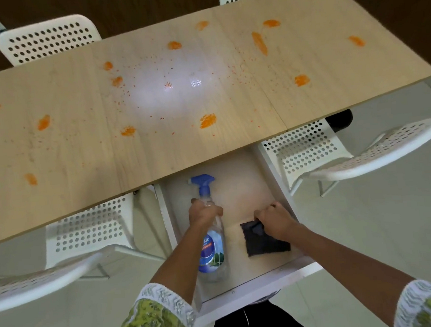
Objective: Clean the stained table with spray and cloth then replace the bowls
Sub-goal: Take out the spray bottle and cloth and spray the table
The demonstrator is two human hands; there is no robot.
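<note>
surface (153, 96) upper frame | drawer (256, 285) open below it, lower centre | bottle (211, 250) in drawer left | cloth (264, 241) right

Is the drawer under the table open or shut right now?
Open: the white drawer is pulled out from under the wooden table, exposing the blue-capped clear spray bottle and dark cloth inside.

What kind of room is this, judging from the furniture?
Probably a dining area or canteen: a long wooden table with orange stains, white perforated chairs on both sides, and an open drawer holding a spray bottle and dark cloth.
</note>
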